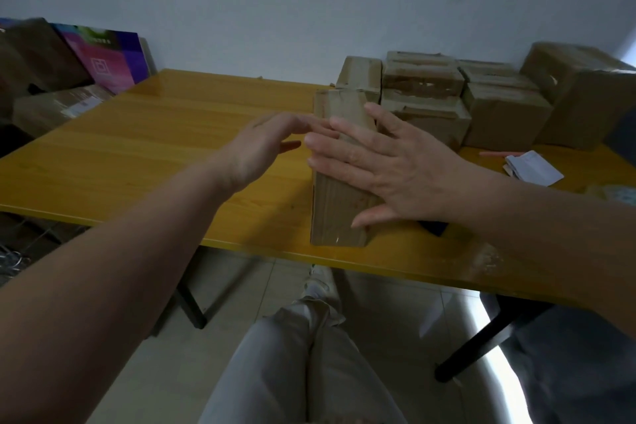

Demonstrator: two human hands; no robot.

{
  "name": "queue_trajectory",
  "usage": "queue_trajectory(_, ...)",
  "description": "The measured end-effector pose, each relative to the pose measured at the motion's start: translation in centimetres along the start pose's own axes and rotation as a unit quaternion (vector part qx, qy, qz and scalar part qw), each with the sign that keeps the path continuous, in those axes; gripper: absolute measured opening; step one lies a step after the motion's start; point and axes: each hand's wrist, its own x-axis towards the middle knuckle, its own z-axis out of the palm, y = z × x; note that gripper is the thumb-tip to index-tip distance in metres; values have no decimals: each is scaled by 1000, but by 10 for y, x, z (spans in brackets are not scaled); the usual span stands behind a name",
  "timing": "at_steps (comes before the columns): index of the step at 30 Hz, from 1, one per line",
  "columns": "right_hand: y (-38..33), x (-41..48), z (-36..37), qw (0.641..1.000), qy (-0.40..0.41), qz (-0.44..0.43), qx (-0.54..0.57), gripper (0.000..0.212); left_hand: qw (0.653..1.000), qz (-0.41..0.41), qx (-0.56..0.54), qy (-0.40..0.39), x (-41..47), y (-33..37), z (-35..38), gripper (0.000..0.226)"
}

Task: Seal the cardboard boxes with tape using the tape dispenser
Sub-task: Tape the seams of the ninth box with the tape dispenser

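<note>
Narrow cardboard box [339,213] sits at the near edge of the worktop [155,148]. Right hand [385,165] lies flat on its top, fingers spread, pressing rather than gripping. Left hand [261,144] is also flat-fingered and holds nothing. Its fingertips are at the box's upper left edge; that part is blurred, so contact is likely but unconfirmed.

Looks like smoothing the top. Press flat along the seam and brace the left side so the box doesn't slide off the edge.

Dispenser not identifiable; the dark object [434,227] by the right wrist might be it. More boxes [430,93] at back right.
</note>
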Motion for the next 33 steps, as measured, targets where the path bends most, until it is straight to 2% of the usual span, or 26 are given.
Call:
queue_trajectory(4,-7,-7,8,994,14,-40,-104,93,1000,6,4,-2,0,3,0,39)
queue_trajectory(7,-16,-20,9,990,-2,-85,-110,89,1000,12,25,-9,-1,4,1,40)
queue_trajectory(11,-12,-16,4,997,30,-16,-67,84,1000,4,23,3,-1,5,1,42)
queue_trajectory(15,-12,-12,3,996,5,25,-84,90,1000,3,17,9,2,3,2,40)
queue_trajectory(19,-12,-21,-1,997,-10,-24,-75,89,998,-2,46,44,7,6,8,37)
queue_trajectory(22,0,-29,-7,995,98,-13,-9,71,993,-19,105,58,16,19,13,30)
queue_trajectory(24,7,-31,-10,984,163,56,39,44,979,-57,174,87,28,31,20,27)
queue_trajectory(25,9,-32,-12,978,169,103,71,32,968,-77,216,99,36,37,25,29)
queue_trajectory(27,8,-34,-14,958,112,209,160,19,933,-110,329,100,49,45,35,41)
queue_trajectory(29,2,-37,-8,921,-4,317,225,16,889,-144,428,73,57,48,44,67)
queue_trajectory(31,-5,-42,1,866,-169,394,256,19,869,-172,462,46,63,49,52,93)
queue_trajectory(33,-13,-46,7,787,-310,440,300,33,866,-185,464,27,68,50,54,93)
